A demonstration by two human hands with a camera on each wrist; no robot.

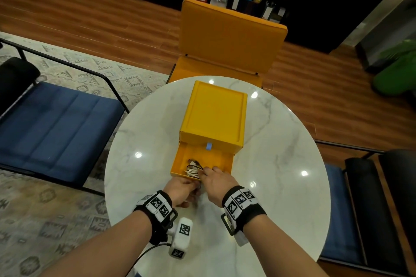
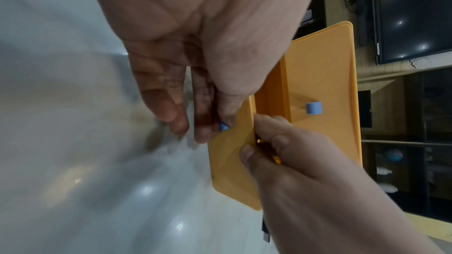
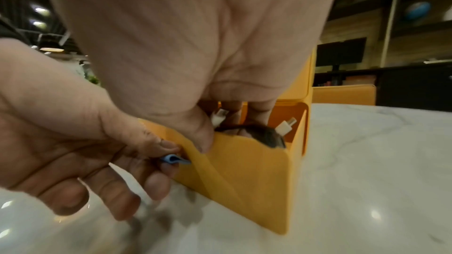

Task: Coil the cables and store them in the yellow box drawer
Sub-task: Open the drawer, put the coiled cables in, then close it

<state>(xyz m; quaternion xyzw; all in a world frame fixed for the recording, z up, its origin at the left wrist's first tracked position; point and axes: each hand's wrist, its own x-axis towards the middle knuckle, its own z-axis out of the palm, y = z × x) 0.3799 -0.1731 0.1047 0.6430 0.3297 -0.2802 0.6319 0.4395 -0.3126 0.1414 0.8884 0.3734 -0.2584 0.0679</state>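
The round marble desk (image 1: 281, 141) carries the yellow box (image 1: 215, 114), whose lower drawer (image 1: 225, 159) is pulled out toward the person. Inside it, at the front left, lies a coiled bundle of cables (image 1: 193, 170), white and black strands together; the right wrist view shows white plugs (image 3: 285, 126) sticking up above the drawer's front wall.

The right hand (image 1: 216, 181) reaches over that wall, fingers curled down onto the bundle and thumb hooked on the front panel, so its grip looks like a pinch or press on the cables. The left hand (image 1: 182, 191) pinches the small blue pull tab (image 3: 175, 159) on the drawer front.

The storing step seems nearly done. Next, the right hand has to let go and clear the drawer, plugs tucked low, before the left pushes it shut.

The right fingertips are hidden by the wall, so whether they grip or merely press I cannot tell. Whether other cables remain outside is not visible.
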